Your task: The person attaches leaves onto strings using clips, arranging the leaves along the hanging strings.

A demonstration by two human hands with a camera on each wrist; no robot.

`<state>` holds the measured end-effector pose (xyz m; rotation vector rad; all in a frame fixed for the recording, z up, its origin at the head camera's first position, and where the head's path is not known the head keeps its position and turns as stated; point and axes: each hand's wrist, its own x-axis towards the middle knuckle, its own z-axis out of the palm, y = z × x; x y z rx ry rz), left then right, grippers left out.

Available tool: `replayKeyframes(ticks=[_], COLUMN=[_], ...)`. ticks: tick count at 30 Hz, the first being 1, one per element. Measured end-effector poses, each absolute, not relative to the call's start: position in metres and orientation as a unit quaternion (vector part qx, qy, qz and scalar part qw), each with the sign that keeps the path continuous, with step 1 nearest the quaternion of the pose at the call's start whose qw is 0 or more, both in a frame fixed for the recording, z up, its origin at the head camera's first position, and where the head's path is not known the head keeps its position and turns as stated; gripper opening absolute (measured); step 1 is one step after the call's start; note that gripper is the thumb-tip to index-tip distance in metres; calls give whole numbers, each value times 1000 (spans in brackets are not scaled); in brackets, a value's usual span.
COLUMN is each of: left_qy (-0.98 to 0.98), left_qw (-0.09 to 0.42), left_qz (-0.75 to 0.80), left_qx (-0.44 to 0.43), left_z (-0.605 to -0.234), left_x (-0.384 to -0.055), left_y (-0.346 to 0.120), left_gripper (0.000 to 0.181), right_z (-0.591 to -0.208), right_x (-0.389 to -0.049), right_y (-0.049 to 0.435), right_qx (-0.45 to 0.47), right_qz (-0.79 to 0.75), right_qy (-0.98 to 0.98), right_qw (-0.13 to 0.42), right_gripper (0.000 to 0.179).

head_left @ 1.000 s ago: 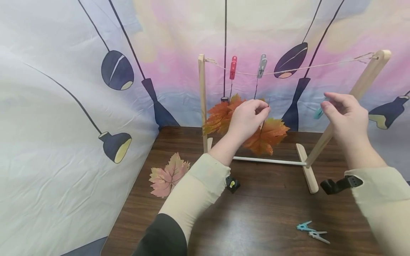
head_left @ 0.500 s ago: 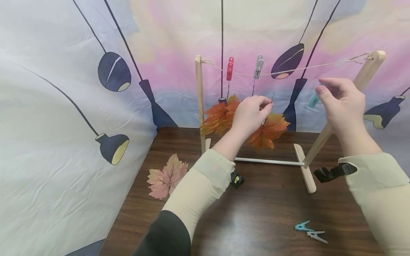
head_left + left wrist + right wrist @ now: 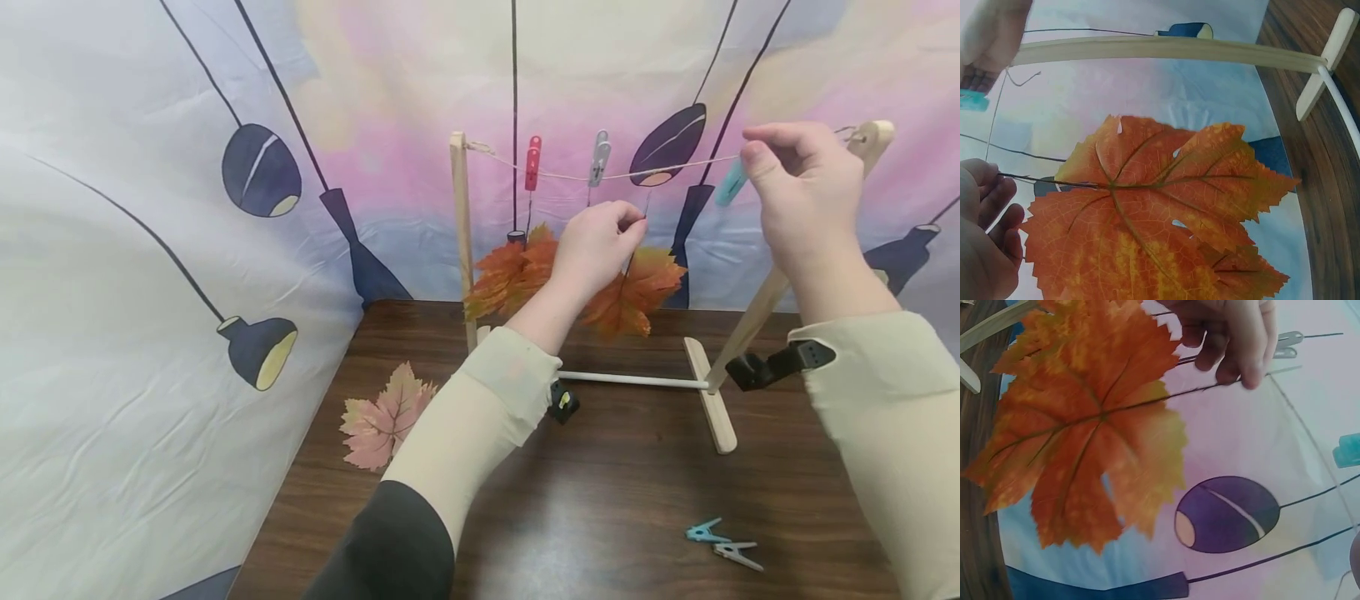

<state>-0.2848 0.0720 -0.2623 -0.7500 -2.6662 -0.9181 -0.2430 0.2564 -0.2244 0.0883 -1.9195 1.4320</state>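
Observation:
My left hand (image 3: 596, 246) pinches the thin dark stem of an orange maple leaf (image 3: 633, 292) between thumb and fingertips. The stem's tip pokes up past the fingers, just below the string (image 3: 671, 170). In the left wrist view the leaf (image 3: 1166, 187) spreads out from the stem. My right hand (image 3: 813, 187) holds a teal clothespin (image 3: 730, 183) by one end, its other end pointing down and left beside the string. Along the string's left part, a red clothespin (image 3: 532, 162) and a grey clothespin (image 3: 599, 158) carry other orange leaves (image 3: 506, 279) by their stems.
A wooden frame with a left post (image 3: 461, 217) and a right post (image 3: 750, 329) supports the string; a white bar (image 3: 637, 380) joins them low down. On the brown table (image 3: 622, 492) lie a pinkish leaf (image 3: 386, 417), a teal peg (image 3: 705, 531) and a grey peg (image 3: 737, 554).
The right hand has risen with the teal clothespin to the height of the string. My left hand has lifted the leaf slightly up and to the right.

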Motion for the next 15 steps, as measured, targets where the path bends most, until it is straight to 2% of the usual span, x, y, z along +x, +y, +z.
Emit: replayKeyframes(ticks=[15], left_qy=[-892], left_qw=[95], left_qz=[-368], left_qx=[-245], left_z=[-260], left_x=[-293], left_y=[86], left_gripper=[20], right_z=[-198], right_x=[-258], right_y=[240], right_qx=[51], right_qz=[580], right_qy=[-738], right_qw=[341], right_gripper=[21])
